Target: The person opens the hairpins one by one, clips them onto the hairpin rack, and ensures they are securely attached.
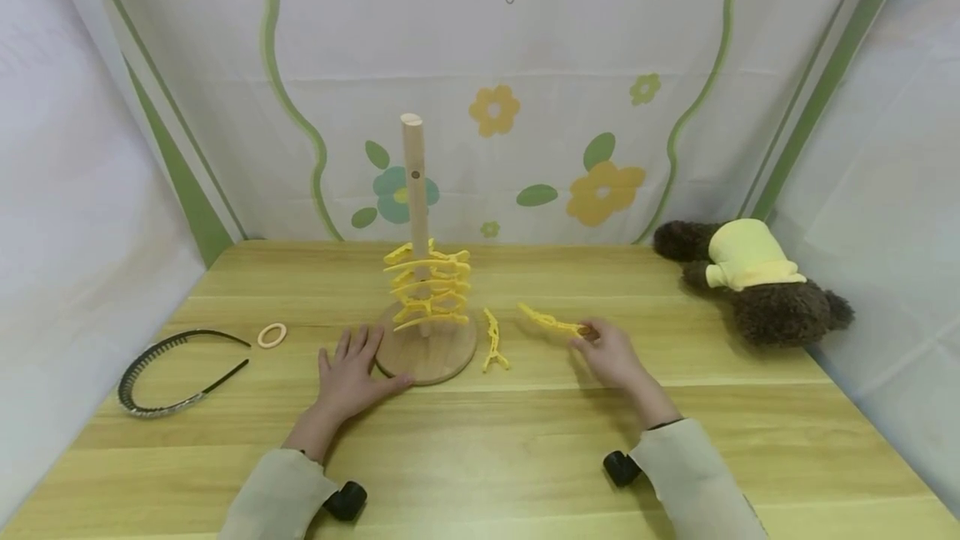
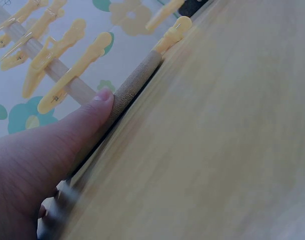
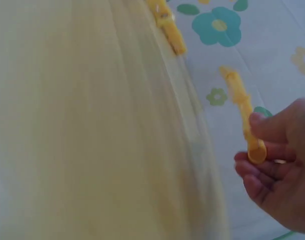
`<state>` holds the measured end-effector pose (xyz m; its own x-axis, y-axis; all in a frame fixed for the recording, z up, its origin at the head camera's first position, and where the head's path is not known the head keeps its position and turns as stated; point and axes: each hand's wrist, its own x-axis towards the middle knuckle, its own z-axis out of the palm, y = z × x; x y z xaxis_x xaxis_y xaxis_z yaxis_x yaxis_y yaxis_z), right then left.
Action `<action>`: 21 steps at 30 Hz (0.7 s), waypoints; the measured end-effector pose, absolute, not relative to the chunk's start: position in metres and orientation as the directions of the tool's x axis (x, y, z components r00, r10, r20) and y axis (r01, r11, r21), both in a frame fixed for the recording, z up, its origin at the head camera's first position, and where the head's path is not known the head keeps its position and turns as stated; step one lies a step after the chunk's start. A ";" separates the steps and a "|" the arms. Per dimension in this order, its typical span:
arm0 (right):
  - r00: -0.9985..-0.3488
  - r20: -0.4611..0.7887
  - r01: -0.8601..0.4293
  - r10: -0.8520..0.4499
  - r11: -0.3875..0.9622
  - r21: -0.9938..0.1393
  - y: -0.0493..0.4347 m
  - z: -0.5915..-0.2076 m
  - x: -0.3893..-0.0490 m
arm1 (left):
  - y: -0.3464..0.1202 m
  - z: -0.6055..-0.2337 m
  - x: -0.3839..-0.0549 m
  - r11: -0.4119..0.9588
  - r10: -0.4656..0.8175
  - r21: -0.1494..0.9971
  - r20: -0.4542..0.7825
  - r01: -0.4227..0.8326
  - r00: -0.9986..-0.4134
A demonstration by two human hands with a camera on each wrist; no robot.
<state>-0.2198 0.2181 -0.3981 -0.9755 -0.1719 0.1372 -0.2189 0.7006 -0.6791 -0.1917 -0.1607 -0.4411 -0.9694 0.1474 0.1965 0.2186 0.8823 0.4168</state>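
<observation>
A round wooden stand (image 1: 423, 361) with an upright post (image 1: 417, 207) stands left of centre. Several yellow hair clips (image 1: 427, 287) are stacked around the lower part of the post. My left hand (image 1: 352, 386) is spread at the front left of the base, its thumb (image 2: 103, 97) against the rim. In my right hand (image 1: 613, 354), thumb and fingers pinch one end of a yellow hair clip (image 1: 551, 320), which points left toward the stand. Between this hand and the base, another yellow clip (image 1: 492, 338) lies on the table, forked end nearest me.
At the left lie a black toothed headband (image 1: 161, 411) and a small wooden ring (image 1: 272, 335). A brown plush toy in a yellow shirt (image 1: 753, 255) lies at the back right of the wooden table (image 1: 495, 457). A printed cloth (image 1: 450, 40) hangs behind.
</observation>
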 end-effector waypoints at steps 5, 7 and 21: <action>-0.922 0.288 -0.383 -0.257 0.708 -0.593 0.224 -0.368 -0.232 | -0.161 -0.440 -0.192 0.884 0.145 0.416 0.193 0.215 -0.970; -0.901 0.339 -0.424 -0.270 0.711 -0.562 0.223 -0.352 -0.237 | -0.161 -0.440 -0.192 0.885 0.146 0.414 0.193 0.216 -0.970; -0.814 0.422 -0.579 -0.401 0.628 -0.520 0.163 -0.265 -0.257 | -0.160 -0.440 -0.190 0.883 0.151 0.411 0.207 0.226 -0.967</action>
<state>-0.2572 0.1633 -0.2653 -0.8136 -0.4005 0.4216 -0.5787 0.6284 -0.5198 -0.1903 -0.1603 -0.4403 -0.9666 0.1509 0.2070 0.2259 0.8833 0.4107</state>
